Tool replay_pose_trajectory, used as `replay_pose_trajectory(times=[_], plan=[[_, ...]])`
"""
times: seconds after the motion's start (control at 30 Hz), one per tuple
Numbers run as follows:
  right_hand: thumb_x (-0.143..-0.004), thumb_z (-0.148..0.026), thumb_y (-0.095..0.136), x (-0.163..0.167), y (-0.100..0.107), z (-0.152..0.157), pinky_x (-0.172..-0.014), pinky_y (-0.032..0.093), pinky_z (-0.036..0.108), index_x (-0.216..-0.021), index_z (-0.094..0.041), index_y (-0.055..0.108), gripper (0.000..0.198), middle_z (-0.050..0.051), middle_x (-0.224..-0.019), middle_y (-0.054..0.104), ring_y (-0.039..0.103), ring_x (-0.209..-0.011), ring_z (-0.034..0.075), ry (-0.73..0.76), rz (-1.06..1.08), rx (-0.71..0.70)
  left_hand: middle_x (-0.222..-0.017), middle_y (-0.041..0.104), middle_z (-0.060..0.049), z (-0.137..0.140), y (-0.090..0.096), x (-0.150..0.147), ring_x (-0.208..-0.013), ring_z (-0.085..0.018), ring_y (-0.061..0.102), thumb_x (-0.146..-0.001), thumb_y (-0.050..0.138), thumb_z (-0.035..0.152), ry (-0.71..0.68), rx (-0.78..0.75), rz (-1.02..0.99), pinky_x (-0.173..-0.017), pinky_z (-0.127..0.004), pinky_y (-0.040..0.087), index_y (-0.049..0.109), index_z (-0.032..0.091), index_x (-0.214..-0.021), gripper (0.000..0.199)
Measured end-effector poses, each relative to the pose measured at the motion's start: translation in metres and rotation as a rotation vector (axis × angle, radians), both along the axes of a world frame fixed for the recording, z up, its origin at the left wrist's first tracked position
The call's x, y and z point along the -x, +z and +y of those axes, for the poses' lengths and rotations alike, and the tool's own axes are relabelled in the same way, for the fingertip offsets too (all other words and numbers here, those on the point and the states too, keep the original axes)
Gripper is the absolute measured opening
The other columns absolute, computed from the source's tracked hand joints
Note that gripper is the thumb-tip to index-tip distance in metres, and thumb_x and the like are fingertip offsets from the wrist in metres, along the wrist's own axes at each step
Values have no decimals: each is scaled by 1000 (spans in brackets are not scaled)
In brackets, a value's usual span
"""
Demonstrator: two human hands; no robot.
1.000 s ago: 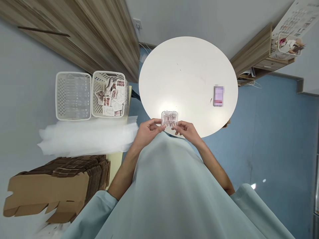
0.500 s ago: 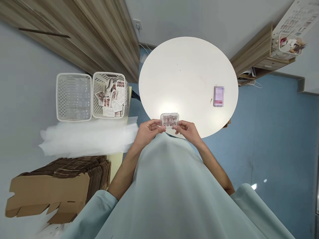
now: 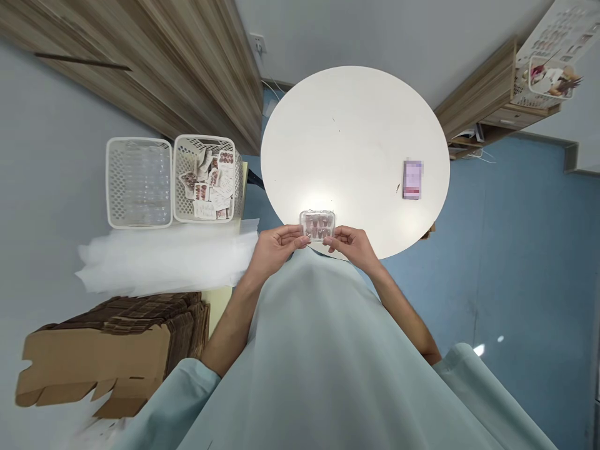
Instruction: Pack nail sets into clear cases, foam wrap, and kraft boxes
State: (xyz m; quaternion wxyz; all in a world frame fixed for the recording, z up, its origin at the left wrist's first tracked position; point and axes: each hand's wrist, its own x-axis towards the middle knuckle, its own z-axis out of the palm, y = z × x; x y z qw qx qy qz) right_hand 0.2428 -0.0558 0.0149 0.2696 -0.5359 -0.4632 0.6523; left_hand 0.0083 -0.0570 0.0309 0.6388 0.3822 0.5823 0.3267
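Observation:
A small clear plastic case with several reddish-brown, nail-shaped pieces in it is held up over the near edge of the round white table. My left hand grips its left side, thumb at the lower corner and fingers behind. On the opposite side my right hand pinches the lower right corner between thumb and fingers. The case looks closed, its face turned up toward me. Parts of my fingers are hidden behind it.
Left of the table stand a white basket of clear plastic cases and a white basket of printed cards. Below them lie white foam sheets and stacked flat cardboard boxes. A phone lies on the table's right.
The case has tilted a little more toward me, so the pieces in it show more clearly. Both hands keep their hold and have barely moved.

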Motion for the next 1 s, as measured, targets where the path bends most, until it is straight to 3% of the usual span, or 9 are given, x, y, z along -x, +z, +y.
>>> replay_pose_trajectory(times=[0.17,0.23,0.3,0.37,0.43,0.53,0.63,0.77,1.0], plan=[[-91,-66,74,2,-2,-1,-67,56,31,-104,-24,79,44,2,-83,75,71,-76,20,38,-80,-58,-97,82,-9,3,5,3,-95,-28,79,-64,96,58,-10,21,28,-97,-45,65,80,17,-105,60],[-89,-65,76,3,-2,-1,-68,59,33,-122,-26,76,51,5,-101,78,73,-82,22,42,-162,-128,-96,82,-9,4,4,4,-96,-28,79,-62,98,57,-4,22,49,-97,-44,65,79,17,-103,60],[-86,-62,81,5,1,-2,-77,64,39,-149,-31,60,74,10,-137,71,74,-101,26,28,-260,-271,-95,81,-8,5,3,3,-96,-27,79,-61,98,56,-3,27,67,-96,-43,65,79,17,-102,60],[-87,-56,82,5,4,-1,-95,64,47,-166,-36,38,93,10,-164,51,66,-128,31,55,-353,-443,-96,81,-8,5,3,2,-95,-27,78,-61,98,56,-27,39,78,-95,-43,65,79,18,-102,59],[-94,-48,78,5,5,0,-111,58,53,-170,-38,28,91,7,-170,43,53,-147,33,150,-417,-570,-96,81,-8,4,5,2,-95,-27,78,-63,97,56,-66,44,84,-91,-42,66,79,19,-103,57],[-97,-41,75,3,4,2,-119,52,55,-169,-40,32,84,5,-165,51,49,-152,31,248,-416,-650,-97,81,-7,2,8,3,-95,-27,78,-68,95,55,-116,25,65,-90,-41,66,79,21,-106,54],[-94,-44,79,4,4,1,-115,56,52,-167,-40,38,83,6,-162,55,55,-146,31,197,-292,-612,-112,79,-9,3,13,6,-100,-27,77,-70,96,51,-166,-27,-36,-95,-43,65,75,22,-124,65],[-90,-46,83,8,11,-4,-111,60,50,-165,-41,42,86,3,-162,54,58,-143,31,133,-91,-435,-144,64,-11,7,22,6,-112,-27,74,-72,95,47,-191,-144,-85,-95,-42,65,67,30,-143,78],[-86,-46,87,14,22,-2,-113,58,53,-162,-45,46,86,0,-165,51,53,-148,34,126,62,-283,-144,60,-10,15,28,6,-127,-31,65,-76,93,47,-231,-299,-46,-99,-45,65,68,34,-143,73]])
